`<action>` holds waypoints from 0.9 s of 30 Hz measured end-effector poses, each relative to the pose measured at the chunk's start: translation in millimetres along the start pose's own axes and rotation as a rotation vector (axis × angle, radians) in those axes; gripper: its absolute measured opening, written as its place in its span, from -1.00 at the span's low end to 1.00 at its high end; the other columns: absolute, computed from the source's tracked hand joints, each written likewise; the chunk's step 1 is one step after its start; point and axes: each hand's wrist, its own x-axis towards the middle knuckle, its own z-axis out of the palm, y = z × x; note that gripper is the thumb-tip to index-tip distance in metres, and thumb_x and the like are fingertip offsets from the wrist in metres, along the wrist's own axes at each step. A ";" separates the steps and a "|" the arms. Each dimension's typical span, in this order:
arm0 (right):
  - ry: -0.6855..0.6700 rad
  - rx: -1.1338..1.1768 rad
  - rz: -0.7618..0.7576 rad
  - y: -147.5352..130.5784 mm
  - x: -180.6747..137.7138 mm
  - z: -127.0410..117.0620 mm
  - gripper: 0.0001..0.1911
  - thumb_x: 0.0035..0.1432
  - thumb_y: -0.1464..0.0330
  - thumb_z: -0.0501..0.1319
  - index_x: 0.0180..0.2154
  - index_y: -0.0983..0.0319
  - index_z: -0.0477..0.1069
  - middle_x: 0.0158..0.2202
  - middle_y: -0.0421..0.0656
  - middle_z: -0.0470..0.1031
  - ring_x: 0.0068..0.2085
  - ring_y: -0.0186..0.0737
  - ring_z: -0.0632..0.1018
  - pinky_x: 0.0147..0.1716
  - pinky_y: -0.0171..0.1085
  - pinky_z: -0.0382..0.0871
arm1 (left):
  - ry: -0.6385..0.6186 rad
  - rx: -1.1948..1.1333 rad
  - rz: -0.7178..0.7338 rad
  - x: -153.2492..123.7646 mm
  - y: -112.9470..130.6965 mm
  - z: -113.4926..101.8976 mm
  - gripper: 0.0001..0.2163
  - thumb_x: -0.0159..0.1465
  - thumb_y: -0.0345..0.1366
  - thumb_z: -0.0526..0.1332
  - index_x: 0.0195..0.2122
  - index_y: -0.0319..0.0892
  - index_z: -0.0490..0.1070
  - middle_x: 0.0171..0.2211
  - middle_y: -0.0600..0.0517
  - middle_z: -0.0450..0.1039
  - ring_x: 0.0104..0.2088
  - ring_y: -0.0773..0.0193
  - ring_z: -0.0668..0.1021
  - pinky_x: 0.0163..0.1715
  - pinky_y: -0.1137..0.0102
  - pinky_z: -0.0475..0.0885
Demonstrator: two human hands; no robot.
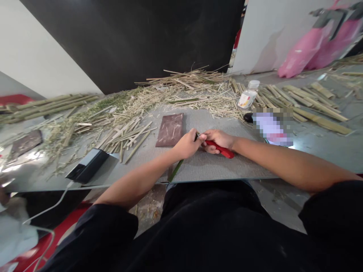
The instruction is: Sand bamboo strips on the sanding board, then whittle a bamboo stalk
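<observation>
My right hand (217, 139) is closed around a red-handled knife (225, 151), its ribbed end pointing down and to the right. Close against it, my left hand (188, 143) is closed on a thin green bamboo strip (176, 170) that runs down to the table's front edge. The fingers of both hands meet at the knife's front end, where a small dark metal part shows. Fingers mostly hide the blade and the upper end of the strip. Just behind my left hand, a brown scuffed leather-like pad (170, 130) lies flat on the table.
Bamboo shavings (150, 94) are heaped along the back, with cut strips (127, 136) at left. A black power bank (87, 165) with a white cable lies front left. At right are a small bottle (249, 94), a blurred-out phone (273, 128), split bamboo (309, 100) and pink spray bottles (303, 51).
</observation>
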 end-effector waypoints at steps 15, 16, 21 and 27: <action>0.497 -0.020 -0.300 10.1 11.7 3.9 -0.58 0.30 0.01 0.26 -0.41 0.19 0.36 -0.68 -0.26 0.32 -0.69 -0.31 0.35 -0.71 -0.33 0.26 | 0.044 0.061 -0.044 10.8 -6.7 -5.3 -0.65 0.48 -0.03 0.15 -0.36 -0.07 0.08 -0.42 0.08 0.31 -0.39 0.24 0.37 -0.37 0.30 0.16; 0.506 -0.032 -0.307 9.1 11.6 2.1 -0.57 0.28 0.01 0.29 -0.41 0.19 0.37 -0.67 -0.25 0.33 -0.69 -0.31 0.36 -0.71 -0.32 0.26 | 0.037 0.051 -0.043 10.7 -6.9 -4.7 -0.64 0.47 -0.02 0.17 -0.35 -0.08 0.09 -0.41 0.07 0.32 -0.39 0.24 0.37 -0.37 0.31 0.16; 0.439 -0.162 -0.300 9.5 10.3 2.0 -0.56 0.16 0.05 0.42 -0.48 0.20 0.34 -0.62 -0.25 0.37 -0.66 -0.36 0.37 -0.69 -0.34 0.23 | 0.012 0.004 -0.023 8.2 -10.7 3.5 -0.64 0.38 -0.02 0.28 -0.33 -0.10 0.16 -0.40 0.10 0.33 -0.39 0.27 0.38 -0.39 0.33 0.18; 0.449 -0.134 -0.281 11.8 10.0 3.7 -0.64 0.13 0.14 0.43 -0.48 0.19 0.37 -0.65 -0.27 0.33 -0.67 -0.35 0.33 -0.67 -0.30 0.18 | 0.168 -0.007 -0.007 14.6 6.4 -22.2 -0.75 0.38 -0.14 0.32 -0.28 -0.17 0.32 -0.42 0.08 0.39 -0.42 0.32 0.41 -0.39 0.35 0.28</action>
